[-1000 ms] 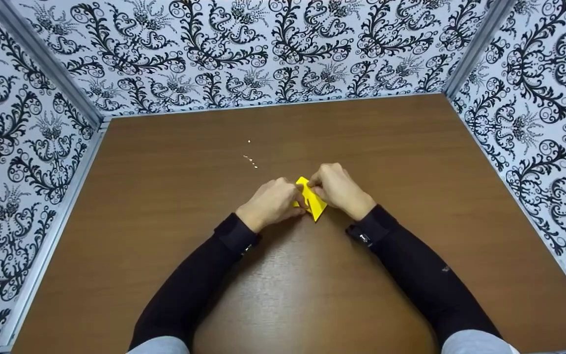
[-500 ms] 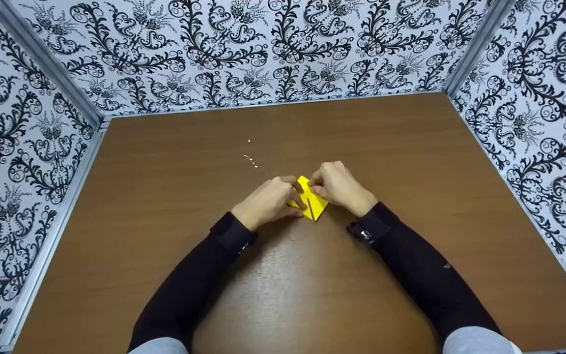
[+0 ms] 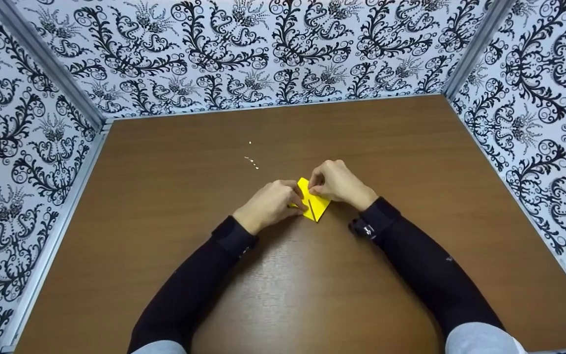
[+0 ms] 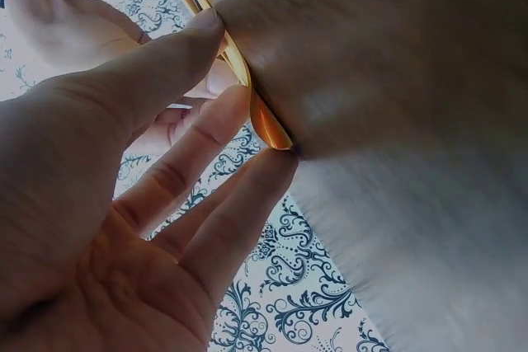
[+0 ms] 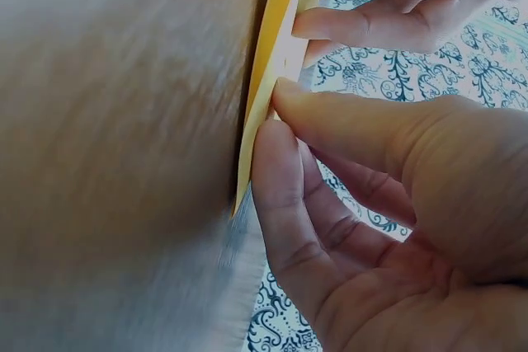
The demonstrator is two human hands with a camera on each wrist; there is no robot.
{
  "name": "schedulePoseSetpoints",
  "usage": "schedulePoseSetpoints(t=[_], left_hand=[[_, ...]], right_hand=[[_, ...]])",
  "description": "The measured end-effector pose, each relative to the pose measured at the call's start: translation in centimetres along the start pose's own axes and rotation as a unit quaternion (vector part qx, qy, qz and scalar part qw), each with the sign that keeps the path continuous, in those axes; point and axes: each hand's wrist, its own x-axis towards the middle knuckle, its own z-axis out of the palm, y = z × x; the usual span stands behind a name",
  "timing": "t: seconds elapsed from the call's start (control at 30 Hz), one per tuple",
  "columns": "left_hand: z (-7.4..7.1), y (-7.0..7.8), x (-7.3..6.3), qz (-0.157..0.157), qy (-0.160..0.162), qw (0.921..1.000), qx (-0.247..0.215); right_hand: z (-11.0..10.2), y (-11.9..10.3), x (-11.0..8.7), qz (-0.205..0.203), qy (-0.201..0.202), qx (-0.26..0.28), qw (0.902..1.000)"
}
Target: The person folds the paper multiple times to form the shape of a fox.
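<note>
A folded sheet of yellow paper (image 3: 321, 203) lies on the brown table, one pointed corner toward me and a dark narrow gap running up from that corner. My left hand (image 3: 270, 202) holds its left side. In the left wrist view, thumb and fingertips meet the paper (image 4: 266, 125), whose edge bulges up in a curl. On the upper right side, my right hand (image 3: 339, 183) pinches the paper with thumb and forefinger. The right wrist view shows these fingertips against the layered edge of the paper (image 5: 268, 63). Part of the sheet is hidden beneath both hands.
Several tiny pale flecks (image 3: 251, 161) are scattered on the wooden table (image 3: 189, 162), beyond my left hand. Patterned black-and-white walls (image 3: 243, 54) stand at the back and both sides, joined by grey metal posts (image 3: 477, 46).
My left fingers have drawn back slightly to the left. The dark gap at the paper's near corner now shows longer and clearer. My right hand stays almost where it was.
</note>
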Motion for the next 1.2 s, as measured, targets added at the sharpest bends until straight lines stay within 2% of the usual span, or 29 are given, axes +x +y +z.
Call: schedulePoseSetpoints(t=[0.2,0.53,0.73,0.87,1.0,1.2], left_hand=[[0.1,0.0,0.0,0.005,0.004,1.0000,-0.002],[0.0,0.0,0.1,0.009,0.003,0.9999,-0.007],[0.0,-0.3,-0.1,0.032,0.011,0.9994,0.002],[-0.2,-0.7,-0.2,0.040,0.005,0.9992,-0.005],[-0.4,-1.4,-0.3,0.032,0.005,0.9993,-0.020],[-0.7,-2.4,0.1,0.005,0.031,0.9993,-0.021]], right_hand=[[-0.2,-0.1,0.5,0.014,-0.019,0.009,0.9997],[0.2,0.2,0.8,0.020,-0.014,0.014,0.9996],[0.2,-0.2,0.9,0.011,-0.004,0.004,0.9999],[0.1,-0.6,0.9,0.013,-0.007,-0.001,0.9999],[0.1,-0.6,0.9,0.018,-0.010,0.000,0.9998],[0.1,-0.5,0.8,0.020,-0.008,0.001,0.9998]])
